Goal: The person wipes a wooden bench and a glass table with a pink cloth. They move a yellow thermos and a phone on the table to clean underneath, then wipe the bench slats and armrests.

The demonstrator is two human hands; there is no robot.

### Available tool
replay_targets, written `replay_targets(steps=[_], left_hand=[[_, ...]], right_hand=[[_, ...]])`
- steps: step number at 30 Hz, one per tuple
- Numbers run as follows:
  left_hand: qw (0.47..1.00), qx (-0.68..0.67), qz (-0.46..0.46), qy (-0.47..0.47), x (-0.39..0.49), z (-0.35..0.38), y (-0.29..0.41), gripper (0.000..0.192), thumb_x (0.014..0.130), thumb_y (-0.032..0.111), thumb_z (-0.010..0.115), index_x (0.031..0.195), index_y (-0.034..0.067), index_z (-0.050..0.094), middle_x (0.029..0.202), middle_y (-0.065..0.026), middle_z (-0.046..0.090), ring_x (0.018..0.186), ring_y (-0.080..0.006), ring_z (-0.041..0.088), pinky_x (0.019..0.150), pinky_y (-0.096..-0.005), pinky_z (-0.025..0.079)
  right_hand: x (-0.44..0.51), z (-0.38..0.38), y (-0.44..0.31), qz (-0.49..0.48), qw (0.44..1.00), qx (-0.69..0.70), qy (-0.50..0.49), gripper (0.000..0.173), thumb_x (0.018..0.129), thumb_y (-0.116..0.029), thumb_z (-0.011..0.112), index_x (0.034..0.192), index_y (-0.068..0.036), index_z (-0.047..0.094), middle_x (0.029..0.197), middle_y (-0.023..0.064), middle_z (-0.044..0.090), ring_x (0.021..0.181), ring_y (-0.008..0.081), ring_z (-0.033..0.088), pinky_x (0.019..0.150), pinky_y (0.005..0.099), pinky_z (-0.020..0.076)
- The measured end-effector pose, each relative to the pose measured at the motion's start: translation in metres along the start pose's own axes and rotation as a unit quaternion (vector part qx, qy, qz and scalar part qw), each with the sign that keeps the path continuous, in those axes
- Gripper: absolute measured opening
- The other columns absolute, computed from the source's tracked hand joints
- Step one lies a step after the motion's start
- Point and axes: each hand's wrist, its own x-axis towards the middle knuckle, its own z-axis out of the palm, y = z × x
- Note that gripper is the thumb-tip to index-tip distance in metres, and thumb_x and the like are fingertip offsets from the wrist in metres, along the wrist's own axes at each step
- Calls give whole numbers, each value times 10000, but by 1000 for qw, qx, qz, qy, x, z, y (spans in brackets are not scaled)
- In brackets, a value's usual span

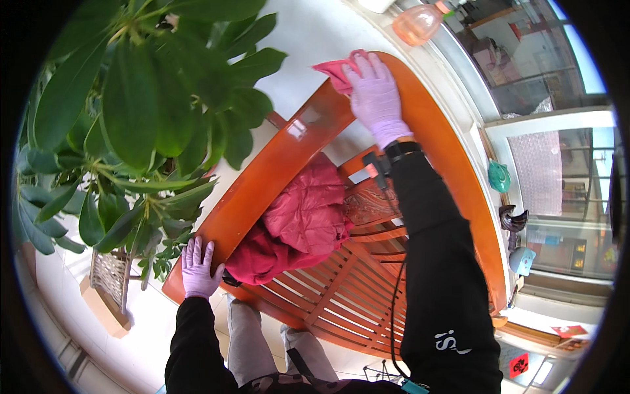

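My right hand (376,96), in a thin pink glove, holds a pink cloth (339,73) against the far corner of a wooden bench, where the armrest (290,143) meets the backrest. The other glove covers my left hand (199,271), which rests on the near end of that armrest with its fingers apart and nothing held. On the slatted seat (339,295) between my arms lies a quilted red jacket (307,207), bunched against the armrest. A black cable hangs beside my right sleeve.
A leafy green plant (162,98) crowds the left side, close to the armrest. Behind the backrest runs a window sill with a bottle of pinkish liquid (416,24), a green object (499,176) and a dark ornament (513,218). A woven seat (110,276) stands at lower left.
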Motion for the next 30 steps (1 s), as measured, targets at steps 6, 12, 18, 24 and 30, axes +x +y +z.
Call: replay_targets(steps=[6, 12, 18, 24, 30], left_hand=[[1000, 23, 17, -3, 1, 1, 1, 873, 793, 364, 771, 1549, 191, 369, 1628, -203, 281, 1479, -454, 280, 1200, -605, 223], [996, 28, -37, -72, -1, 3, 3, 843, 797, 340, 752, 1535, 166, 384, 1617, -215, 290, 1473, -466, 273, 1207, -598, 207], [999, 29, -3, -39, 6, -7, 8, 841, 819, 357, 746, 1548, 161, 374, 1618, -226, 290, 1465, -471, 294, 1203, -603, 212], [998, 56, 39, -5, 11, -9, 15, 841, 837, 362, 720, 1561, 150, 348, 1630, -224, 263, 1498, -452, 241, 1225, -592, 173], [997, 58, 9, -45, 12, -10, 17, 852, 828, 354, 725, 1559, 134, 347, 1626, -231, 263, 1497, -458, 236, 1223, -597, 171]], right_hand=[[-58, 61, -101, 13, 997, 54, -45, 512, 823, -78, 553, 1331, -22, 589, 1440, 168, 517, 1420, 400, 378, 1197, 527, 270], [-131, 77, -235, 73, 928, 365, -34, 489, 745, 14, 577, 1225, -51, 646, 1379, 174, 565, 1341, 413, 465, 1153, 527, 357], [-76, 14, -157, -52, 930, 363, -27, 230, 751, -102, 650, 966, -138, 724, 1205, 76, 653, 1059, 328, 607, 877, 456, 487], [-27, -19, 13, 97, 994, 23, 49, 518, 843, -30, 575, 1350, -129, 621, 1514, 123, 478, 1451, 370, 364, 1191, 499, 301], [-138, -25, 62, 142, 989, 38, -14, 559, 815, -39, 594, 1369, -115, 596, 1489, 145, 496, 1456, 383, 364, 1213, 523, 274]])
